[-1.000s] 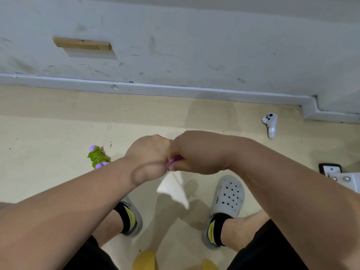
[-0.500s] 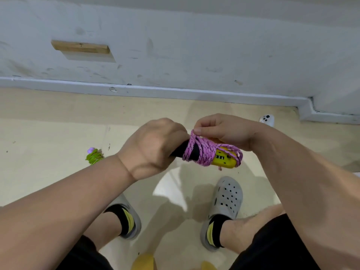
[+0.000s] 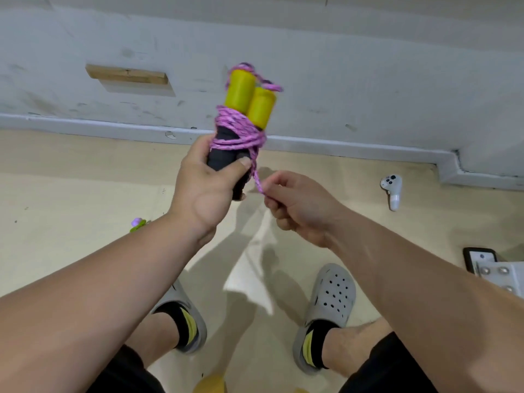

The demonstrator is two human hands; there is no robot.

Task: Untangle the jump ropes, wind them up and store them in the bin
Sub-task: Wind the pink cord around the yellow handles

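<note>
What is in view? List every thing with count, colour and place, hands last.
handles: two, yellow with black grips, upright in the left hand
rope: one, pink, wound round the handles, tail running down to the right hand
green bundle: one, green with a purple end, on the floor, lower left, mostly hidden
controller: one, white, on the floor at right, near the wall
wood block: one, tan, on the wall, upper left
clogs: two, grey, worn, lower middle
left hand: one, grips the black grips
right hand: one, pinches the rope's tail
</note>
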